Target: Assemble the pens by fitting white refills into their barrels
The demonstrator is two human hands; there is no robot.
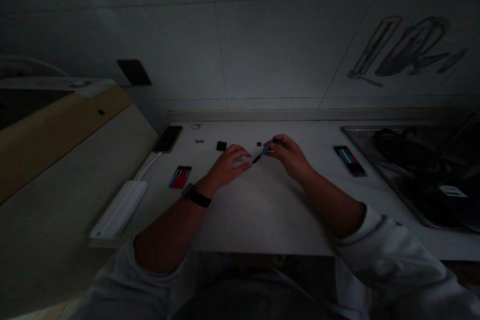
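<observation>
Smooth counter (255, 225), 1 slim pen (263, 152) in curled right fingers (288, 143)

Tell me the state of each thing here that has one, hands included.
Pen: held, tilted
Right hand: closed on pen
Left hand: open, beside pen's lower end
Phone: flat, screen dark
White cable: reaching phone
Watch: worn
Left coloured pieces: side by side
Right coloured pieces: side by side
Black pieces: grouped

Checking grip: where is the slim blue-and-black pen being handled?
In the head view, the pen is central, upper part in the right hand, lower end beside the left hand.
</observation>
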